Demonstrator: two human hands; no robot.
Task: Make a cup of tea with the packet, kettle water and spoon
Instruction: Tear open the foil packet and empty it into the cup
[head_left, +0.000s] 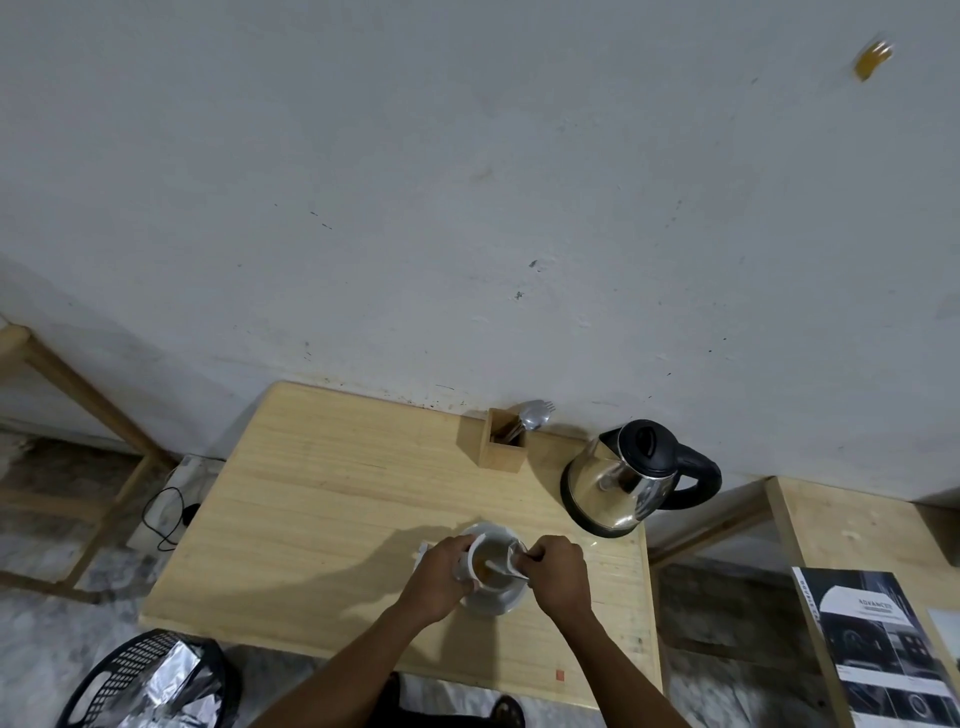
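Observation:
A white cup (491, 564) with brown tea in it stands on a white saucer (493, 603) near the front of the wooden table (322, 499). My left hand (441, 577) is wrapped around the cup's left side. My right hand (556, 577) pinches the handle of a spoon (506, 569) whose bowl is down in the tea. A steel kettle (628, 478) with black lid and handle stands at the back right of the table. A scrap of white packet (422, 552) peeks out behind my left hand.
A wooden holder (501, 441) with cutlery stands against the wall behind the cup. A black basket with a foil bag (150, 680) sits on the floor at front left. A booklet (883, 644) lies on a second table to the right.

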